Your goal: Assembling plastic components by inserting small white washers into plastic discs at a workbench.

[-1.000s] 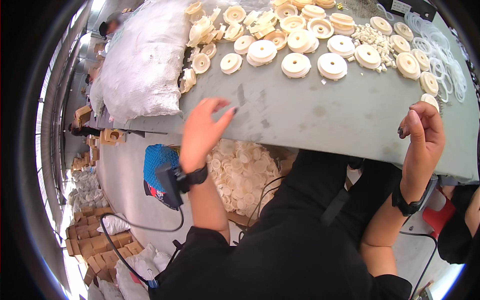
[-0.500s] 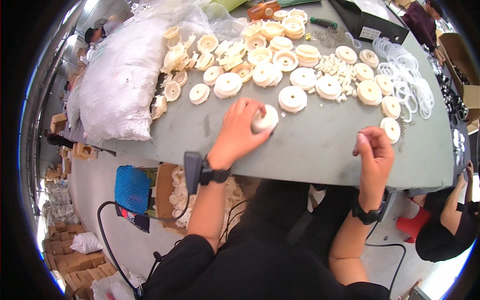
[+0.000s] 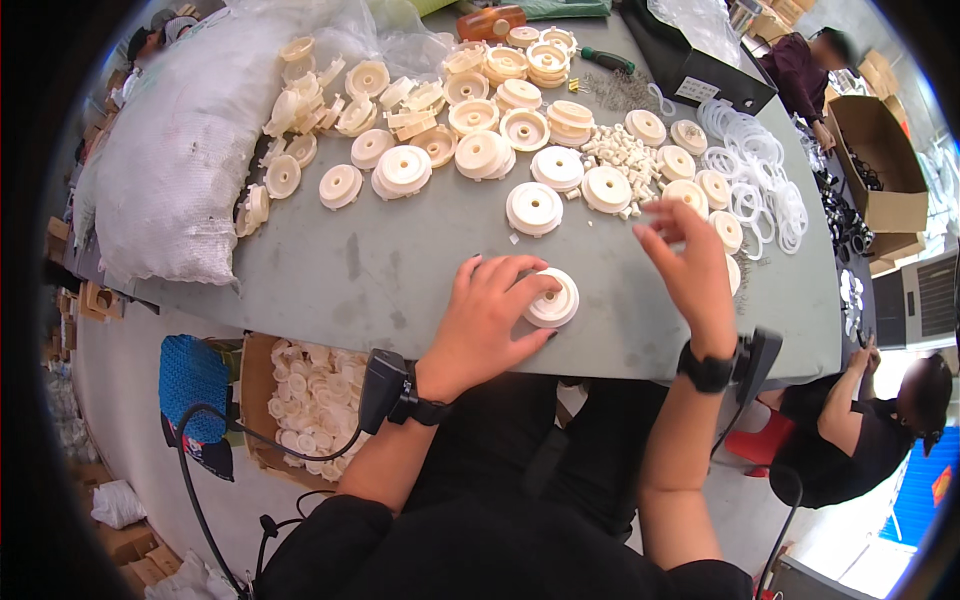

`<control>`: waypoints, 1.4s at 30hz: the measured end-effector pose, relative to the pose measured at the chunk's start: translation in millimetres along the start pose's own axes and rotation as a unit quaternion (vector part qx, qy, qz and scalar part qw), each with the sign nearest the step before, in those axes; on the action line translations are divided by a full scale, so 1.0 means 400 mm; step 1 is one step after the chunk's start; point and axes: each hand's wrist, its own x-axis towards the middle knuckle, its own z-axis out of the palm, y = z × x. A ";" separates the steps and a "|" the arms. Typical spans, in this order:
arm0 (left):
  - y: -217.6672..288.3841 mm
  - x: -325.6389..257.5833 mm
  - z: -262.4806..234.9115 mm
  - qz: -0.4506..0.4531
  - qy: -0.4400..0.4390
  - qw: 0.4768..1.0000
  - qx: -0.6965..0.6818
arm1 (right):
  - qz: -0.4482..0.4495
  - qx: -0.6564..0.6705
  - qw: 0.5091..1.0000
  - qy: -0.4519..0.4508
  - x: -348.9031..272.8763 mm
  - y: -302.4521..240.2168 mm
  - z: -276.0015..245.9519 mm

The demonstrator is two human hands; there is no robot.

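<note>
My left hand [image 3: 488, 312] rests on the grey table near its front edge. Its fingers and thumb are closed round the rim of a round, stepped, cream plastic wheel [image 3: 553, 300] that lies flat. My right hand [image 3: 690, 265] hovers to the right, thumb and fingertips apart, with nothing visible between them. Its fingertips are close to a heap of small cream plugs [image 3: 622, 160] and a few cream wheels. Another stepped wheel [image 3: 534, 208] with a centre hole lies between the two hands, farther back.
Many cream plastic housings [image 3: 367, 80] and wheels cover the back of the table. White rings [image 3: 745, 150], thin metal springs [image 3: 640, 88], a green-handled screwdriver [image 3: 607, 60] and a black box [image 3: 700, 50] lie right. A white woven sack [image 3: 175, 170] bulks left. Co-workers are at the right.
My left hand has brought the wheel nearer the front edge and laid it flat. My right hand has moved forward toward the small plugs, its fingers spreading. The whole view has shifted.
</note>
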 end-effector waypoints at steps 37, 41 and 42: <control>-0.027 -0.021 -0.001 0.010 0.021 0.998 -0.050 | -0.118 -0.218 0.969 -0.013 0.308 0.084 0.137; -0.026 -0.023 -0.001 0.011 0.019 0.999 -0.049 | -0.069 -0.245 0.967 -0.012 0.306 0.072 0.150; -0.026 -0.022 -0.001 0.008 0.023 0.998 -0.052 | -0.067 -0.245 0.967 -0.012 0.302 0.071 0.150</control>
